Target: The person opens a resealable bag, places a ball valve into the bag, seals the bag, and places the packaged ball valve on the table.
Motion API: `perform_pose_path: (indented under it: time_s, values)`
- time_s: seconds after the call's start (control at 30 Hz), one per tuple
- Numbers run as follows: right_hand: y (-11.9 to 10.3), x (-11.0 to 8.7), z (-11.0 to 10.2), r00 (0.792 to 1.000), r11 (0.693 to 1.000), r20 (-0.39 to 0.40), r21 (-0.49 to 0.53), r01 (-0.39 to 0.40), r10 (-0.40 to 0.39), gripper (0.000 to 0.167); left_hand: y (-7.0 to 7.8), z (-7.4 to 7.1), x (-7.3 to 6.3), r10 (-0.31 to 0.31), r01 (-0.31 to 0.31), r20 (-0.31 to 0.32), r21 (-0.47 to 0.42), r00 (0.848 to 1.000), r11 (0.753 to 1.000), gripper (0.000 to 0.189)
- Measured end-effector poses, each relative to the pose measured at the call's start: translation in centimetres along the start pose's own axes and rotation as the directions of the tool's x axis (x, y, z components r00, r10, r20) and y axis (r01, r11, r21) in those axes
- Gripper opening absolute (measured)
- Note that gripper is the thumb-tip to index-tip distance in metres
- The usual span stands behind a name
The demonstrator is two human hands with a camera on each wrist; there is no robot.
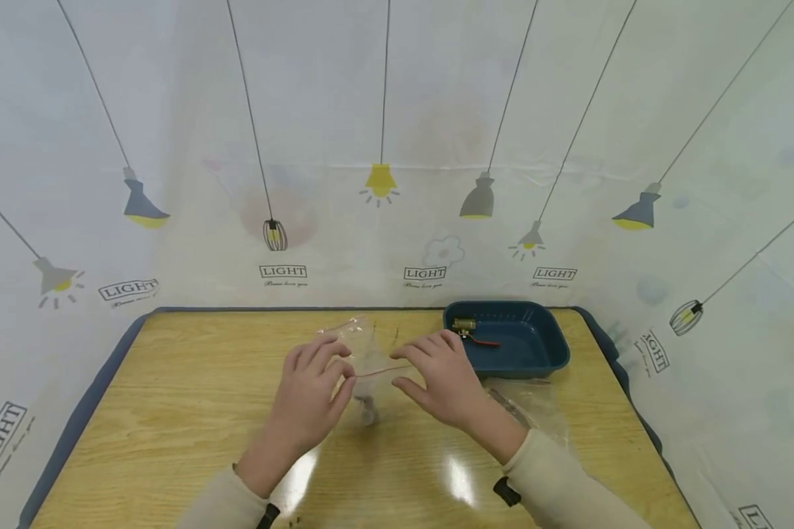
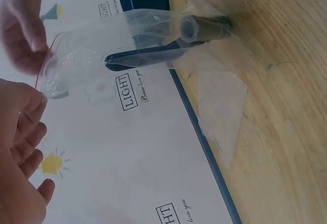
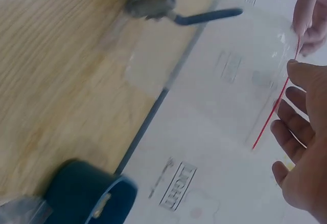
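Between my hands hangs a clear zip bag (image 2: 76, 60) with a red zip strip along its upper edge. Inside it is a grey ball valve (image 2: 204, 28) with a dark blue lever (image 3: 212, 17); the head view shows this valve only faintly. My left hand (image 1: 311, 393) pinches one end of the zip strip between thumb and index finger. Farther along the strip, my right hand (image 1: 440, 378) holds the bag edge, its thumb on one side and fingers on the other. The strip's free end runs past the right fingers in the right wrist view.
A blue tray (image 1: 523, 345) stands at the back right, holding a brass ball valve (image 1: 465, 324) with a red lever. Another clear bag (image 2: 222, 111) lies on the wooden table behind the hands. More clear plastic (image 1: 536, 404) lies beside the right forearm, in front of the tray.
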State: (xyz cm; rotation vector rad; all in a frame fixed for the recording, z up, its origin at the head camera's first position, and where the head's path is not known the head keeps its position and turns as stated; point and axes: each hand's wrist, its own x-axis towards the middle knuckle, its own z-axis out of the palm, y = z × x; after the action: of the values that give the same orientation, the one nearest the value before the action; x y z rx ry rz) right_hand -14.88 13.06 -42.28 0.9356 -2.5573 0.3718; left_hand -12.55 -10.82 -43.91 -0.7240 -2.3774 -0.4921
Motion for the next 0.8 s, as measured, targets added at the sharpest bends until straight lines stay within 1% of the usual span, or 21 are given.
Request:
perform_pose_path:
  time_s: [0.07, 0.17, 0.27, 0.37, 0.43, 0.57, 0.7, 0.8]
  values:
    - [-0.9, 0.7, 0.1, 1.000, 1.000, 0.012, 0.001, 0.028, -0.028, 0.033, 0.2, 0.0, 0.1, 0.033, -0.033, -0.016, 0.030, 0.999, 0.999, 0.006]
    - [-1.9, 1.6, 0.2, 0.997, 0.999, 0.053, 0.024, 0.046, -0.047, 0.028, 0.5, 0.1, 0.2, 0.062, -0.060, -0.027, 0.055, 0.998, 0.997, 0.006]
    - [-2.5, 2.2, 0.4, 0.995, 0.997, 0.088, 0.060, 0.043, -0.048, 0.016, 0.6, 0.2, 0.1, 0.071, -0.070, -0.030, 0.061, 0.997, 0.996, 0.007]
    - [-2.6, 2.5, 0.6, 0.993, 0.996, 0.108, 0.073, 0.043, -0.051, 0.006, 0.7, 0.3, 0.0, 0.077, -0.075, -0.030, 0.063, 0.997, 0.995, 0.008]
    - [-2.6, 2.5, 0.7, 0.992, 0.996, 0.114, 0.070, 0.049, -0.056, 0.004, 0.7, 0.3, -0.1, 0.074, -0.072, -0.031, 0.061, 0.997, 0.996, 0.008]
    - [-2.6, 2.5, 0.9, 0.992, 0.996, 0.116, 0.071, 0.046, -0.054, 0.006, 0.4, 0.4, -0.4, 0.051, -0.050, -0.019, 0.052, 0.999, 0.997, 0.011]
    - [-2.6, 2.5, 1.0, 0.992, 0.997, 0.121, 0.076, 0.031, -0.040, 0.006, 0.2, 0.6, -0.5, 0.024, -0.024, -0.004, 0.020, 1.000, 1.000, 0.012]
    - [-2.6, 2.5, 1.1, 0.992, 0.996, 0.119, 0.082, 0.027, -0.036, 0.004, 0.1, 0.7, -0.6, 0.012, -0.012, -0.008, -0.013, 1.000, 1.000, 0.010]
